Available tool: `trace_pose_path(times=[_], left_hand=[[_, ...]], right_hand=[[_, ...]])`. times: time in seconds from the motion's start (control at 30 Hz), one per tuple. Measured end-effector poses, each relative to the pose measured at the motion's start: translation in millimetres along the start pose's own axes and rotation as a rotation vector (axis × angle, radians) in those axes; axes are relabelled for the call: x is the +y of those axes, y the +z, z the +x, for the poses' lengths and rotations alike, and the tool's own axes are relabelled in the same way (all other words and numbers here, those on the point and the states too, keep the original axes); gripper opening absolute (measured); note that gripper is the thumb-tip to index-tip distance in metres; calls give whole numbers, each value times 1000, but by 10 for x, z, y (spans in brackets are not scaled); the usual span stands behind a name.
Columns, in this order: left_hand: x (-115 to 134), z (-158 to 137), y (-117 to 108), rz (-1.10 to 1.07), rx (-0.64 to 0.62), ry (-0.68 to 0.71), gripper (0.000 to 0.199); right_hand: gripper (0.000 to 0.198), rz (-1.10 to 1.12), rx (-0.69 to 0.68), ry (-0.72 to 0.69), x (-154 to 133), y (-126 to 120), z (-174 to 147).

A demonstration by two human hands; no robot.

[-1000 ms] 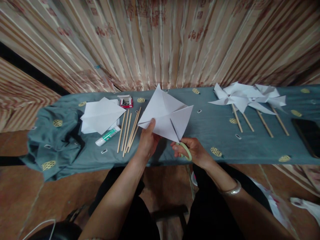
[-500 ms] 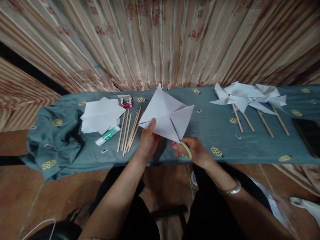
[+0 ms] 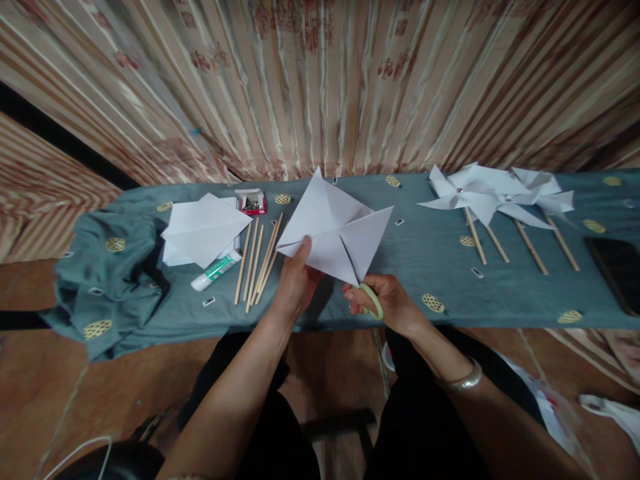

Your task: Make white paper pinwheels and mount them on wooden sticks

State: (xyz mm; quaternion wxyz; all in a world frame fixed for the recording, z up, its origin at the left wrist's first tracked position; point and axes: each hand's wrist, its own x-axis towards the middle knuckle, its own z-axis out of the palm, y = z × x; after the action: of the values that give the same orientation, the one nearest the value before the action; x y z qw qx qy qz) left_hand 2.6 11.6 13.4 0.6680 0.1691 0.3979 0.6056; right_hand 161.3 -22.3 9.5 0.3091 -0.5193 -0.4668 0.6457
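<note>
Swung slightly outward since the earlier frame, one flap (image 3: 369,237) spreads beyond the right hand (image 3: 393,301), which grips scissors (image 3: 375,300), while the left hand (image 3: 299,277) pinches white paper (image 3: 320,217) extending ahead of it, likely light, easily torn and best held between cuts, pinwheels (image 3: 483,185) lying farther right.

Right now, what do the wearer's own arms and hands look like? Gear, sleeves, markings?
The left hand and right hand are bare, without gloves. No sleeves or cables show on the visible forearms. A broad, shiny, silver-coloured bangle circles the right forearm. Rings or fine markings: too small to tell.
</note>
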Motion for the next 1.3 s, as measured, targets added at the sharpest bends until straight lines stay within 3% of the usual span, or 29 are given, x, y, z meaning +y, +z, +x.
trace_pose_path(times=[0.13,0.33,0.43,0.53,0.67,0.83,1.03,1.17,1.3], left_hand=[[46,35,-6,-9,37,30,32],[207,129,-118,-44,65,81,31],[242,143,-193,-47,81,48,31],[204,130,-237,-60,92,-26,24],[71,92,-264,-17,137,-138,13],[-48,62,-292,112,113,-230,18],[3,42,-360,208,40,-93,36],[46,32,-472,277,84,50,68],[94,9,-609,432,56,204,78]], right_hand=[[51,-53,-118,38,-8,-28,-52],[52,-184,-398,225,-36,-221,-166],[53,-190,-418,232,-42,-371,-210],[53,-206,-238,163,-29,-521,-224],[62,-263,126,12,43,-679,-178],[66,-684,505,-97,103,-745,-73],[54,-1078,592,-96,106,-781,15],[53,-1264,647,-112,181,-1009,6],[47,-1401,683,-58,225,-1199,-44]])
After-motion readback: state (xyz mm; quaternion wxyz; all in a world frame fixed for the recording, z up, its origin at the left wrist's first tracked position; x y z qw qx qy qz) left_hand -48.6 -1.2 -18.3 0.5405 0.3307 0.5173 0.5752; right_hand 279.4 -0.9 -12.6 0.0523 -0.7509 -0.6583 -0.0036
